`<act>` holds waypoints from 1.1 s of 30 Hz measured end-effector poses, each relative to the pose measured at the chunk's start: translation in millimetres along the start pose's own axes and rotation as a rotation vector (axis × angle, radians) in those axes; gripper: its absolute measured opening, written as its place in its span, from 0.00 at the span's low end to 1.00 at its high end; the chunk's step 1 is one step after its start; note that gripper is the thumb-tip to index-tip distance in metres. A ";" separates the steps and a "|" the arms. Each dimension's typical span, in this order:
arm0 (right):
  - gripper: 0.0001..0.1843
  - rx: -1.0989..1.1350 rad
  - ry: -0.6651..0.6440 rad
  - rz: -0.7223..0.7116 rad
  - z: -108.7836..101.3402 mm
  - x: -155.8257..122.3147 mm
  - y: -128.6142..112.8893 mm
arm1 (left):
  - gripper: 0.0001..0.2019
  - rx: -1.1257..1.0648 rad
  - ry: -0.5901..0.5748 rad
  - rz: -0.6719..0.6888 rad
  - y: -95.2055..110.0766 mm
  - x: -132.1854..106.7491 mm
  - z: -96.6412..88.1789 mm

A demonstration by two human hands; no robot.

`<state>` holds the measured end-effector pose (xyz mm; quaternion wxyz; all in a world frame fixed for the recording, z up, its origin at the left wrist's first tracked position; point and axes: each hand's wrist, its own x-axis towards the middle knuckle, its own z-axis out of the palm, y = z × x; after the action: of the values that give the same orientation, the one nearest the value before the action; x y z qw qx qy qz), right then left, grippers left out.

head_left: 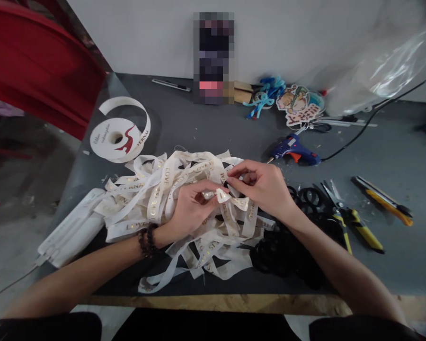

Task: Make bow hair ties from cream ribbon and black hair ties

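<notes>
Above a heap of white ribbon strips [159, 194] with gold lettering, both hands work close together. My left hand [195, 203] is closed, pinching a folded piece of white ribbon [223, 195] between thumb and fingertips. Close beside it, my right hand [261, 184] has its thumb and fingers pressed together near a small dark piece [226, 183] at the ribbon. What exactly the right fingertips grip is too small to make out. A pile of black hair ties [287, 251] lies below my right forearm.
A ribbon spool [102, 137] and a white power bank-like box [71, 227] are at left. On the right lie a blue glue gun [294, 149] with a cord, yellow-handled pliers [364, 232], scissors-like blades, and a yellow cutter [386, 203]. Another cutter [171, 85] rests near the wall.
</notes>
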<state>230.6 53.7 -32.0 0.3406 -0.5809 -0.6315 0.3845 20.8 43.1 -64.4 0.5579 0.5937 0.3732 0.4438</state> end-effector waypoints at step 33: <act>0.12 0.125 -0.012 -0.027 0.6 -6.7 -11.4 | 0.13 -0.444 0.217 -0.245 -7.4 1.2 4.9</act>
<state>225.3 46.7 -22.1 0.3777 -0.5477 -0.6160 0.4219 26.3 43.3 -71.5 0.6807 0.3563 0.3935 0.5047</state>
